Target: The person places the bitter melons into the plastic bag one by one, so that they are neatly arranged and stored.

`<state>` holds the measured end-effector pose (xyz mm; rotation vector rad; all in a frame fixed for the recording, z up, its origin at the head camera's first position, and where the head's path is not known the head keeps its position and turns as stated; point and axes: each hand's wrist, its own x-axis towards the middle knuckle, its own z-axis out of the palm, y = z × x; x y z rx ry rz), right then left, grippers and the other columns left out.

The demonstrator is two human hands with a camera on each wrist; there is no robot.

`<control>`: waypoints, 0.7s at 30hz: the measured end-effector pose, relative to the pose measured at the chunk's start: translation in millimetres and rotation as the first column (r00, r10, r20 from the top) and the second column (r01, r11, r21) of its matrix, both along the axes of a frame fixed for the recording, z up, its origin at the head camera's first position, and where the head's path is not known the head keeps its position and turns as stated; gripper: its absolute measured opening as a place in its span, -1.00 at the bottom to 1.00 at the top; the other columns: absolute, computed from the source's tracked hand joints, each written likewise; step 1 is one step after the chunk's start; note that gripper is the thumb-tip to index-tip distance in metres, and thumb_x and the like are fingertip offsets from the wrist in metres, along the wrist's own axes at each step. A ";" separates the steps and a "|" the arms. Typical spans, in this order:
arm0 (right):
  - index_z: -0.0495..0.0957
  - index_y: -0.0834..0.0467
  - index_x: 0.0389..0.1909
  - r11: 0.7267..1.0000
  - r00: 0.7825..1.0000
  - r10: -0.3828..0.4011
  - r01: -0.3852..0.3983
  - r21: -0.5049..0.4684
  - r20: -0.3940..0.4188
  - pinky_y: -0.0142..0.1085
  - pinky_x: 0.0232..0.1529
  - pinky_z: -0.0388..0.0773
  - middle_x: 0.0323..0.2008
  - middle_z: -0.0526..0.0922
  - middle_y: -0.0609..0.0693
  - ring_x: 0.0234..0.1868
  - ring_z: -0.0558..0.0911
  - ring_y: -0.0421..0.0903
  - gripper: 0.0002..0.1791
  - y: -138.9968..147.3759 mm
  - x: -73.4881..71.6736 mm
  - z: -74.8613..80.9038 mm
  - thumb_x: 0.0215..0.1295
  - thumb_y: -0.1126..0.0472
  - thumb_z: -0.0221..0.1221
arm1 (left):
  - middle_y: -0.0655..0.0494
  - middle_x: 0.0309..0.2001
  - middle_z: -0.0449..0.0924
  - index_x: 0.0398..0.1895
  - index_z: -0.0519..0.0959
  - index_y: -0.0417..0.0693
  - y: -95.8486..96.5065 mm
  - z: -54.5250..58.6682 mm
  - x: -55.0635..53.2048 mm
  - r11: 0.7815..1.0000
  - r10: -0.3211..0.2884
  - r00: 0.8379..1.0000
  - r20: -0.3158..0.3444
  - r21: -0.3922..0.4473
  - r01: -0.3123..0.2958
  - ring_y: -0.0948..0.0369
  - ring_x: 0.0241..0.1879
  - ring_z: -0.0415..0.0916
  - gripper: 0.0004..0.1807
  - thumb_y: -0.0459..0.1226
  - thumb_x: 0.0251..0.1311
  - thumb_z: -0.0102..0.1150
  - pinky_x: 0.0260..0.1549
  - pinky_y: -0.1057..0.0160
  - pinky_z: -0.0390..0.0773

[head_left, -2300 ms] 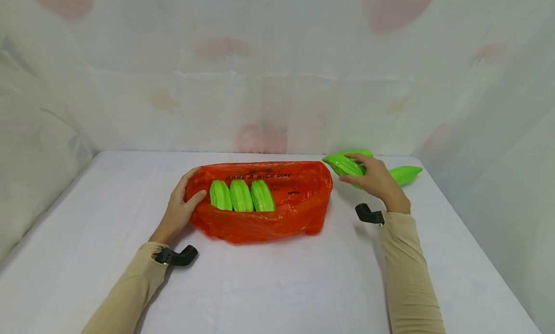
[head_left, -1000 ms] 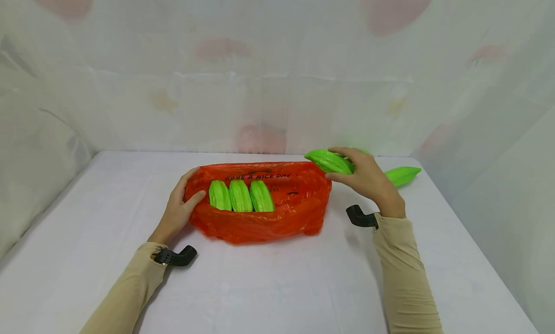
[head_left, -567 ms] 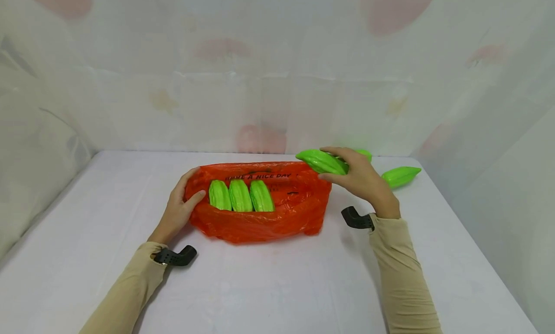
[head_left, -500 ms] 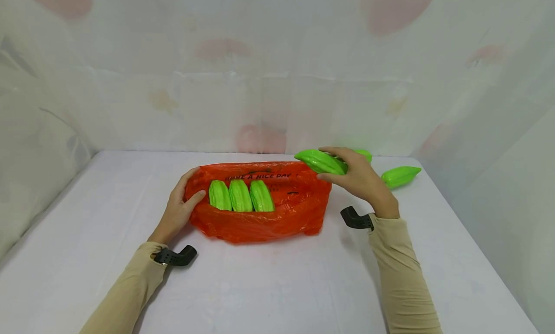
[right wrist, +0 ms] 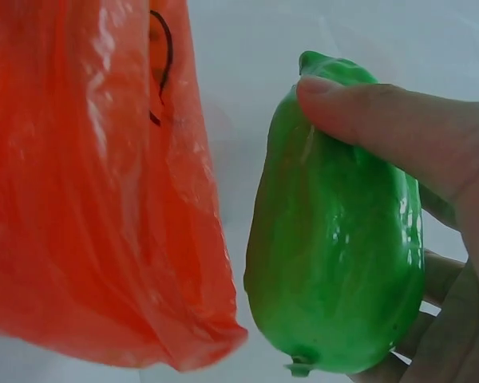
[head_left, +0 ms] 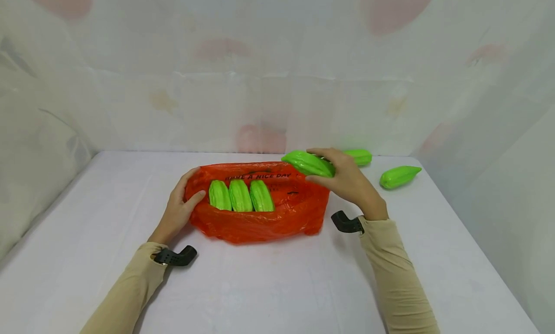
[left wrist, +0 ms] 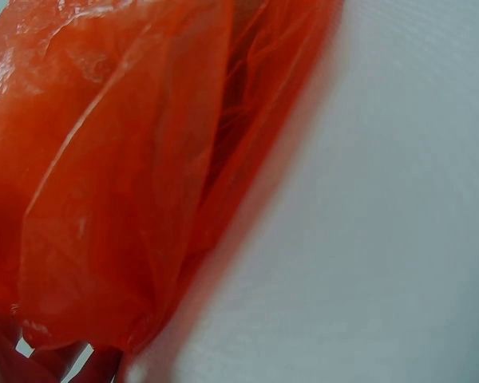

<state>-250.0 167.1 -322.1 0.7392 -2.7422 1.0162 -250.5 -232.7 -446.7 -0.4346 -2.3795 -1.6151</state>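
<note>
Head view: R hand (head_left: 347,180) has fingers curled round green veg (head_left: 309,164), nr red bag's (head_left: 260,229) R end; L hand (head_left: 177,206) grips L end. Prob. best: hold mouth wide, lower veg gently.

Toward the back edge of the matt white table (head_left: 260,295), the red plastic bag (head_left: 256,228) shows thin, glossy, crinkled film. The held, elongated, ribbed green gourd (right wrist: 335,239) bears a smooth, glossy, plastic-looking skin; the pointed green gourd (head_left: 400,177) near the back right corner appears similarly shiny. Beige cloth sleeves (head_left: 119,295) appear matt and creased.
</note>
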 end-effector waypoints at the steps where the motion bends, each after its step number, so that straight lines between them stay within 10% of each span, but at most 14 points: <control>1: 0.42 0.08 0.34 1.000 1.000 0.008 -0.008 0.003 -0.008 -0.09 0.12 0.50 0.20 0.56 0.06 0.07 0.52 0.00 -0.32 -1.6 0.0 -0.8 0.19 0.14 0.39 | -0.14 0.43 0.26 0.52 0.17 -0.02 0.0 0.1 0.2 1.000 0.000 1.000 0.003 -0.001 0.000 -0.03 0.35 0.23 -0.34 -0.38 0.38 0.06 0.19 0.66 0.15; 21: 0.46 0.11 0.29 0.996 0.996 0.086 -0.085 0.041 -0.021 -0.12 0.13 0.50 0.14 0.60 0.03 0.03 0.56 -0.03 -0.36 -34.5 0.3 -19.4 0.18 0.13 0.39 | -0.17 0.42 0.27 0.51 0.17 -0.07 -0.1 0.0 -0.5 1.000 -0.008 1.000 -0.024 -0.005 0.007 -0.04 0.34 0.23 -0.34 -0.39 0.36 0.07 0.20 0.67 0.13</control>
